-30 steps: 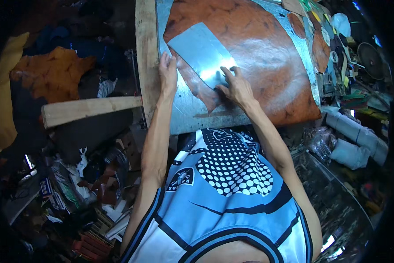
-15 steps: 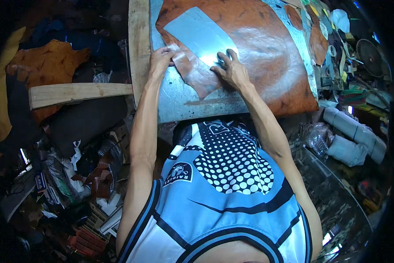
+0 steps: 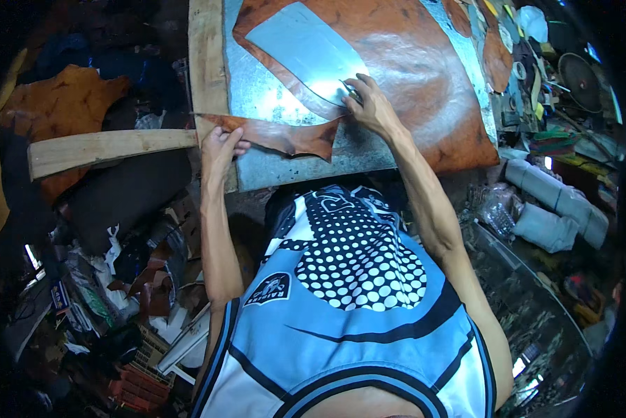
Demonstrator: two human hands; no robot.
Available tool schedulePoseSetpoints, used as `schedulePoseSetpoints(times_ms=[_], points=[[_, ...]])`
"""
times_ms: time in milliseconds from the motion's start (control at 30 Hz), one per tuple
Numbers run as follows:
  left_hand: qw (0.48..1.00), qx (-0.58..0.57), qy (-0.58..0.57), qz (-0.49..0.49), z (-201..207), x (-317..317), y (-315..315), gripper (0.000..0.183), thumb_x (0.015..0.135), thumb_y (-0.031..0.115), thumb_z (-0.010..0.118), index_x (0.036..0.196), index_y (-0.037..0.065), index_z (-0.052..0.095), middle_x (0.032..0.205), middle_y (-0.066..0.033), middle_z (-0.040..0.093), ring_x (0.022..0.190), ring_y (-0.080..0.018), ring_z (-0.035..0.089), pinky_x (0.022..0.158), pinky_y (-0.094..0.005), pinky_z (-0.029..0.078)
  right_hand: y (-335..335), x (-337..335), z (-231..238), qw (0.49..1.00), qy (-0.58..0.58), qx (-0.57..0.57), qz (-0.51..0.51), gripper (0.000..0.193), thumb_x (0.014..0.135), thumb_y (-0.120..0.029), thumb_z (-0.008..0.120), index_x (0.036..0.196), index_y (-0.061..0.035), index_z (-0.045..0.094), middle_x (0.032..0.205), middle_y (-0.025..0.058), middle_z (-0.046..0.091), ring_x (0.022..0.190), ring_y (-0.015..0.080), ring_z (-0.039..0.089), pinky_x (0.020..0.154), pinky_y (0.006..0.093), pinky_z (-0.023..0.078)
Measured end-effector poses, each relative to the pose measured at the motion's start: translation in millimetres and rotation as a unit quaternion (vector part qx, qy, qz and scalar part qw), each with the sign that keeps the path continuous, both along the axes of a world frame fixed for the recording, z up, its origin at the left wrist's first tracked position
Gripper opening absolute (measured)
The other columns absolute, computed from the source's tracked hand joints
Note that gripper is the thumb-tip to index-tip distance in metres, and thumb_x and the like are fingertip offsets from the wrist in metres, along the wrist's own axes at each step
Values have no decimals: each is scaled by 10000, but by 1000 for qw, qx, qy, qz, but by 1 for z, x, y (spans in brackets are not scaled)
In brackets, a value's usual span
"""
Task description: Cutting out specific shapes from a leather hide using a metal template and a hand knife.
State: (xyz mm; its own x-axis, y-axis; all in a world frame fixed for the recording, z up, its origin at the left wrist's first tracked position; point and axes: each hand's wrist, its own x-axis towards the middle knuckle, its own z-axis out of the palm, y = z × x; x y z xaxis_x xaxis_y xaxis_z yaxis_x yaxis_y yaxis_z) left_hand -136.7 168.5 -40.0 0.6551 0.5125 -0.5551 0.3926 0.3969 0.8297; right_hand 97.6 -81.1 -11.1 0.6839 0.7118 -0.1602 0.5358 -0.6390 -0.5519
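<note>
A strip of brown leather [image 3: 285, 137] stretches across the near part of the worktable, separated from the large sheet. My left hand [image 3: 222, 146] pinches its left end beside the table's wooden edge. On the large brown leather sheet [image 3: 424, 97] lies a smooth, pale blue-grey flat template [image 3: 306, 49] with curved ends. My right hand [image 3: 370, 104] is at the template's near right corner, fingers curled together. A small dark thing shows at those fingertips, too little of it to name. The strip's right end comes close under my right hand.
A grey metal tabletop [image 3: 257, 90] shows around the leather, bordered by a wooden beam [image 3: 208, 63]. Another plank [image 3: 111, 150] juts out leftward, near a hanging brown hide [image 3: 62, 97]. Wrapped rolls [image 3: 557, 198] lie at the right, and tape rolls and scraps sit far right.
My left hand has moved toward me and left, pulling the leather strip away from the template's edge and baring the metal beneath. My right hand stays by the template's corner.
</note>
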Motion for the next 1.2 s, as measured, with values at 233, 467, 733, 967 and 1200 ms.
schedulePoseSetpoints(times_ms=[233,467,733,967,1200], points=[[868,445,194,-105,62,14,-40,276,866,275,689,809,6,672,771,-129,676,607,-321,620,595,-408,479,-50,-64,26,998,45,-44,16,370,904,-109,544,1268,-42,525,1058,228,575,954,400,603,789,479,522],[798,530,-155,-239,3,86,-119,230,838,189,680,1026,60,705,1239,-188,564,1192,-374,495,998,-474,395,-42,-79,21,999,-24,-25,-9,330,903,-142,573,1230,-100,566,978,171,609,872,386,618,740,462,520],[812,504,-118,-269,-22,98,-131,238,808,183,670,1033,171,747,1496,-215,340,1402,-491,197,1133,-602,134,-42,-83,15,999,-10,-42,-34,259,910,-149,562,1157,-89,612,933,182,590,830,391,616,711,472,513],[806,515,-103,-274,-26,98,-129,216,799,154,649,976,211,759,1485,-199,356,1386,-500,220,1121,-615,156,-61,-94,20,997,11,-61,-50,232,912,-145,559,1124,-78,626,931,188,576,823,402,607,700,476,508],[732,563,-117,-367,8,66,-114,424,842,184,667,1245,91,574,1372,-182,477,1300,-407,394,1083,-560,271,-93,-87,49,985,26,18,-172,284,884,-120,619,1133,18,616,985,198,628,901,360,627,814,421,509]])
